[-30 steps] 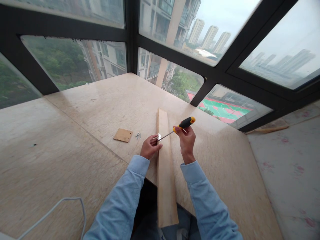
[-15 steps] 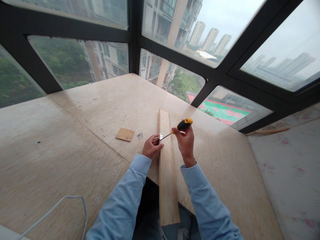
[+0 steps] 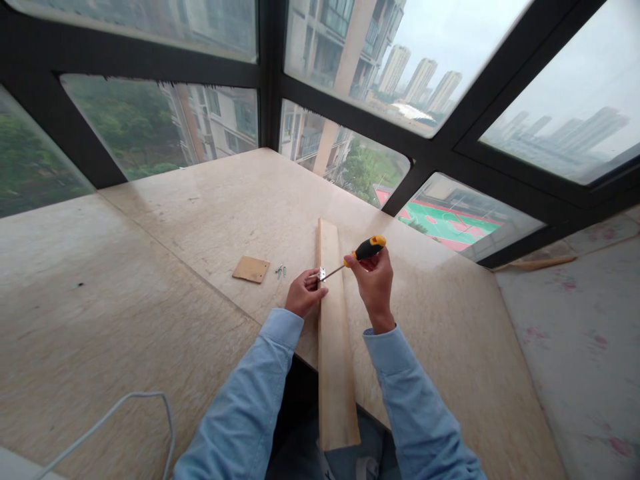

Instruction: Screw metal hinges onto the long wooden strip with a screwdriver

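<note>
A long pale wooden board (image 3: 338,360) points away from me, its near end jutting past the edge of the stone surface. On its left edge sits a small silver metal hinge (image 3: 322,273). My left hand (image 3: 304,293) pinches the board's left edge at the hinge, thumb on top and fingers to the side. In my right hand (image 3: 373,283) is a screwdriver (image 3: 370,247) with a black and yellow handle. Its shaft slants down to the left, and the tip reaches the hinge. Whether a screw is under the tip is too small to tell.
Several loose screws (image 3: 281,271) lie left of the board, beside a small thin brown wooden piece (image 3: 251,269) with holes. A white cable (image 3: 135,395) curves at the lower left. Dark-framed windows (image 3: 270,80) border the stone surface (image 3: 165,287); a patterned wall (image 3: 585,333) stands right.
My right hand has shifted very slightly right with the screwdriver, its tip still at the hinge. The left hand and board look nearly the same.
</note>
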A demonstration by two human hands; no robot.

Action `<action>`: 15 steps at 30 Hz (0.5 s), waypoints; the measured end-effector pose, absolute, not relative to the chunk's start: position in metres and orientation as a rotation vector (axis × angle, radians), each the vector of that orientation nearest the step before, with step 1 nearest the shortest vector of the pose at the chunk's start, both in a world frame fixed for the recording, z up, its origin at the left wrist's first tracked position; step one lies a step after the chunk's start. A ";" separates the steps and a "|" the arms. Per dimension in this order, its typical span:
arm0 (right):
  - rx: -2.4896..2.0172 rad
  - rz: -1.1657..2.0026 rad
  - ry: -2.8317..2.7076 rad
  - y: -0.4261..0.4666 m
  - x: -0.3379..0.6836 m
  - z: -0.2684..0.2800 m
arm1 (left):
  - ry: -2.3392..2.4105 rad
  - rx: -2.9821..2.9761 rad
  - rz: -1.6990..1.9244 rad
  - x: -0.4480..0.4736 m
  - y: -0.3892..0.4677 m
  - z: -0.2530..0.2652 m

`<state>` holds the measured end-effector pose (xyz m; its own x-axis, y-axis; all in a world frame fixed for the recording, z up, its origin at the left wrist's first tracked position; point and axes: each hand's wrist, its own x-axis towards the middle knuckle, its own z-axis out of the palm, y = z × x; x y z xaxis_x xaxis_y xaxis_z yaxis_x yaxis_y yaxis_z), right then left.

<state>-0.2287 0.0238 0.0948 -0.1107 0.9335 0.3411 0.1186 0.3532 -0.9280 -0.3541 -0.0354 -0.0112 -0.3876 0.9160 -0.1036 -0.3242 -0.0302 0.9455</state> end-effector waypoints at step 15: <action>-0.955 1.035 -1.546 0.028 -0.233 0.102 | 1.240 0.703 1.603 -0.356 -0.036 -0.010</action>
<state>-0.2329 0.0277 0.1016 -0.1848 0.9350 0.3027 0.0762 0.3207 -0.9441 -0.3557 -0.0364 -0.0105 -0.3778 0.9197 -0.1073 -0.3350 -0.0277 0.9418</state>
